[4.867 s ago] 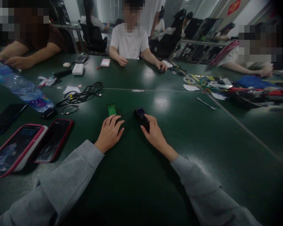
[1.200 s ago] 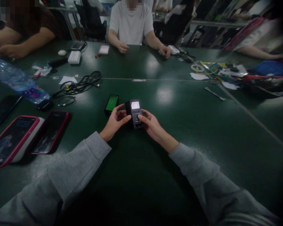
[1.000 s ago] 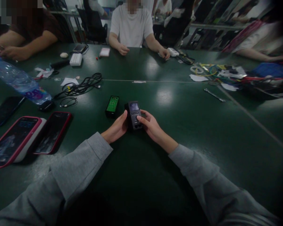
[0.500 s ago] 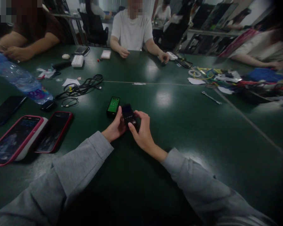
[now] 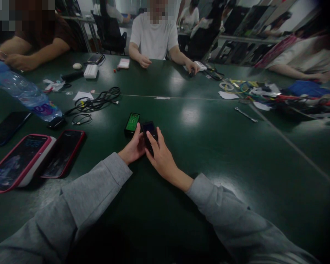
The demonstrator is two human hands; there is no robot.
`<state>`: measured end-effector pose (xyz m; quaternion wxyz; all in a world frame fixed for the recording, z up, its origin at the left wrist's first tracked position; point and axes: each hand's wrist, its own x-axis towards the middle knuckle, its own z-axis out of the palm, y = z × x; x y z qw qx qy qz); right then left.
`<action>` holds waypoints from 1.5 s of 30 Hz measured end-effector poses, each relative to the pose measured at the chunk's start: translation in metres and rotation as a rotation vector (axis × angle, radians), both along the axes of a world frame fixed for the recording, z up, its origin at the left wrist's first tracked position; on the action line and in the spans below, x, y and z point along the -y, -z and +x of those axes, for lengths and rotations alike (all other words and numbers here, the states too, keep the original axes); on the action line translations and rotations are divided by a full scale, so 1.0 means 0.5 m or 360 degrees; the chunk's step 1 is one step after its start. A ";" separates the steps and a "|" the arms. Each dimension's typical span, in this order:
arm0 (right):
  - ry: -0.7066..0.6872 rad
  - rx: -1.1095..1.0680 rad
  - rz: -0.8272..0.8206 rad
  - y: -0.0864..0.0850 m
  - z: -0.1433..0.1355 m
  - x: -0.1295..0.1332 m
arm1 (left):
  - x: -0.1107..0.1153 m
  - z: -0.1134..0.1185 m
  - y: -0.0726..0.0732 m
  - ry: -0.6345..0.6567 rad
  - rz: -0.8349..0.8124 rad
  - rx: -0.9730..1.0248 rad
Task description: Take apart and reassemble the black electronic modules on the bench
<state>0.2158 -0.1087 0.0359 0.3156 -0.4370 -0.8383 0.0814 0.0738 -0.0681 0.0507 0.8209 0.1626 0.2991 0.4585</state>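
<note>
A small black handheld device (image 5: 149,128) with a dark screen on its upper part is held between both hands above the table. My left hand (image 5: 134,147) grips its left side, thumb pointing up along the edge. Around the right side and lower face wraps my right hand (image 5: 162,157), with a finger lying over the front below the screen. The device's lower part is mostly hidden by these fingers. Just beyond my left thumb, a black open case with a green circuit board (image 5: 132,122) lies on the table.
The dark green table (image 5: 209,146) holds several phones at left, including a pink-edged phone (image 5: 19,161). A plastic bottle (image 5: 30,95) lies near them, beside coiled black cables (image 5: 99,101). At right are a wrench (image 5: 246,114) and tangled wires (image 5: 244,86). People sit across the table.
My right hand has shifted up and left over the device, and a finger now covers the area below its screen. My left hand has barely moved.
</note>
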 end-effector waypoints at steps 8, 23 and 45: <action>-0.0047 -0.0144 0.0232 -0.008 -0.006 0.018 | 0.002 -0.011 -0.006 0.0099 0.0065 0.0168; -0.0119 -0.0133 0.0165 -0.007 -0.009 0.017 | -0.001 -0.016 0.006 0.0142 0.0016 0.0439; 0.0769 -0.0179 0.0054 0.021 0.209 -0.183 | 0.000 -0.014 -0.006 0.0055 -0.0053 0.0282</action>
